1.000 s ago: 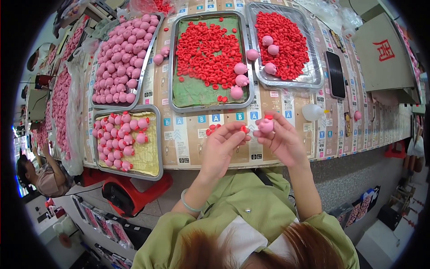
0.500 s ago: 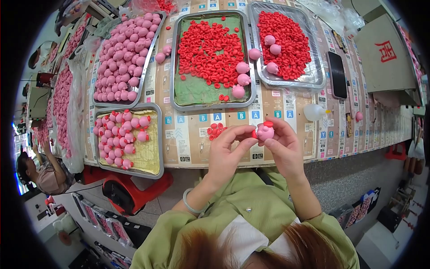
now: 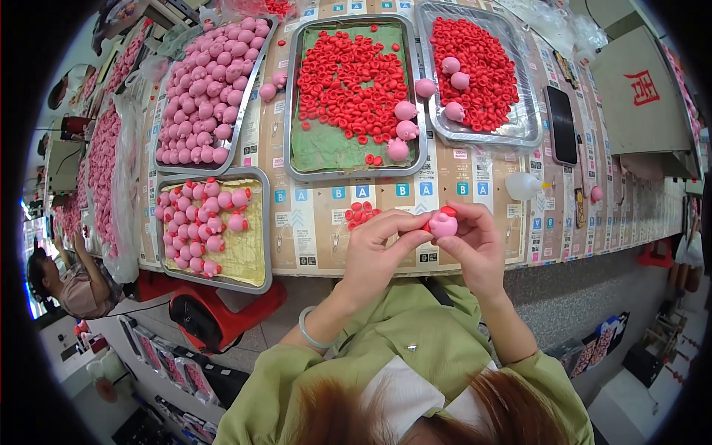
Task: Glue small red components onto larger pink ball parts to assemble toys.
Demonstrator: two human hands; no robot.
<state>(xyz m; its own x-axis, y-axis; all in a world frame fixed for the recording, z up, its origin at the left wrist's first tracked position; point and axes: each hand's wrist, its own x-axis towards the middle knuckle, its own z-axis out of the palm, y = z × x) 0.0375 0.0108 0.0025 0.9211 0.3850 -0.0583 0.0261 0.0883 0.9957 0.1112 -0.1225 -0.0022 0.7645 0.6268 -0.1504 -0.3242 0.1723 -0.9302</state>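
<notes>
Between both hands, above the table's near edge, is a round pink pig figure (image 3: 443, 224) with a red piece (image 3: 448, 211) on its top. My right hand (image 3: 476, 241) grips the figure from the right with thumb and fingers. My left hand (image 3: 382, 248) pinches a small red piece, mostly hidden by the fingers, against the figure's left side. A little heap of red ring-like pieces (image 3: 361, 214) lies by my left fingertips. At the left, a yellow-lined tray (image 3: 248, 256) holds pink figures with red pieces on them.
A green-lined tray (image 3: 319, 157) of red pieces stands ahead, with another metal tray (image 3: 530, 122) of them to its right. Plain pink figures (image 3: 204, 96) fill a tray at far left. A phone (image 3: 561, 124) and white squeeze bottle (image 3: 521, 187) lie right. A co-worker (image 3: 81, 278) is at far left.
The red piece in my left fingers has come up against the pink pig figure's side. The figure has turned and tilted slightly in my right hand.
</notes>
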